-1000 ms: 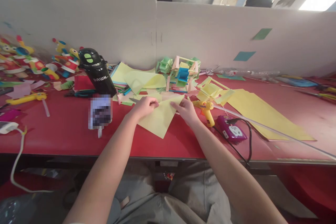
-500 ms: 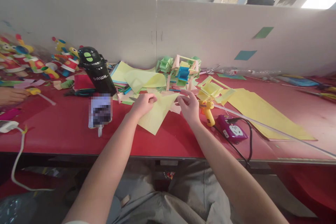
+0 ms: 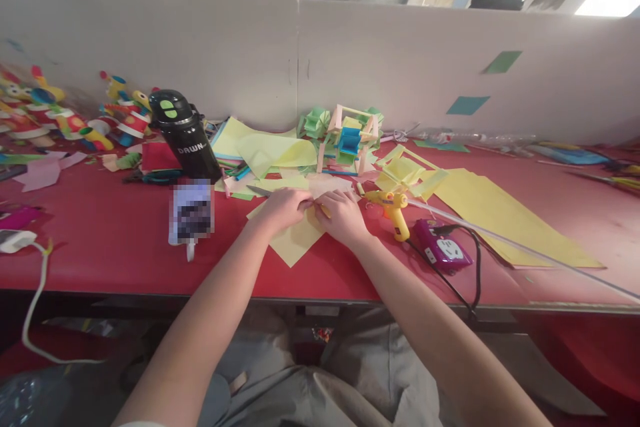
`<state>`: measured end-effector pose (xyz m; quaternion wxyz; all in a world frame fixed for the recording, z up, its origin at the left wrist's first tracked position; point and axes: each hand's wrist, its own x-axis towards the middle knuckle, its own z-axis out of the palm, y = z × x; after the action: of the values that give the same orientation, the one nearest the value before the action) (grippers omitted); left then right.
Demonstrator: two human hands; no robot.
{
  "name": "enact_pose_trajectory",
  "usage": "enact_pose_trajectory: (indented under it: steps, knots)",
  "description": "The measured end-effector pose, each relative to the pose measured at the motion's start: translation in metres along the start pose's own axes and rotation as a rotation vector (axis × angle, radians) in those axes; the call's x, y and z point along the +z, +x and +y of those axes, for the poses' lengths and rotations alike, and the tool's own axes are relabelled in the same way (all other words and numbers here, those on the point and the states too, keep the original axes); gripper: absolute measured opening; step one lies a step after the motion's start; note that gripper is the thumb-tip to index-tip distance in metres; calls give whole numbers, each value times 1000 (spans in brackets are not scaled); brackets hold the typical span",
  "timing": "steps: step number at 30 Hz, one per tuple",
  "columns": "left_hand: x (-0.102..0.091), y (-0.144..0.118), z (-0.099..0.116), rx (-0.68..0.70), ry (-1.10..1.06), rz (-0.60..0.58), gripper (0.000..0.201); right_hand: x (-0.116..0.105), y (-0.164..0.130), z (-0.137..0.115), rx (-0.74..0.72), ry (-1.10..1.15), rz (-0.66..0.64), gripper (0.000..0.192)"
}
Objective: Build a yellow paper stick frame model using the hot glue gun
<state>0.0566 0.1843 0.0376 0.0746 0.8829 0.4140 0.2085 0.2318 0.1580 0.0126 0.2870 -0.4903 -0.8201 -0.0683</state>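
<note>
A pale yellow sheet of paper lies under both my hands near the middle of the red table, one corner pointing toward me. My left hand is closed at the paper's far edge, fingertips pinched on it. Right beside it, my right hand also has its fingers closed on the paper; the fingertips of the two hands nearly meet, and they hide the edge between them. Just right of my right hand rests a yellow hot glue gun. Partly behind my left hand lie the scissors.
Behind my hands stand a small stick frame with a blue folded-paper wheel and a yellow paper wheel. A purple power socket with cables, yellow sheets, a black bottle and a phone on a stand surround the work area.
My right hand has moved left to meet my left hand, bringing the paper's right corner over. The glue gun's nozzle is now uncovered. Another person's hand at far left has left view.
</note>
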Motion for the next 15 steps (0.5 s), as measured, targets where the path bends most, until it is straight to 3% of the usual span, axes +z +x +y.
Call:
enact_pose_trajectory:
  steps: [7,15]
  knots:
    - [-4,-1,-15,-49,1,82,25,-8,0,6,150,160,22,14]
    - [-14,-9,-36,-250,-49,123,23,-9,-1,12,238,286,97,12]
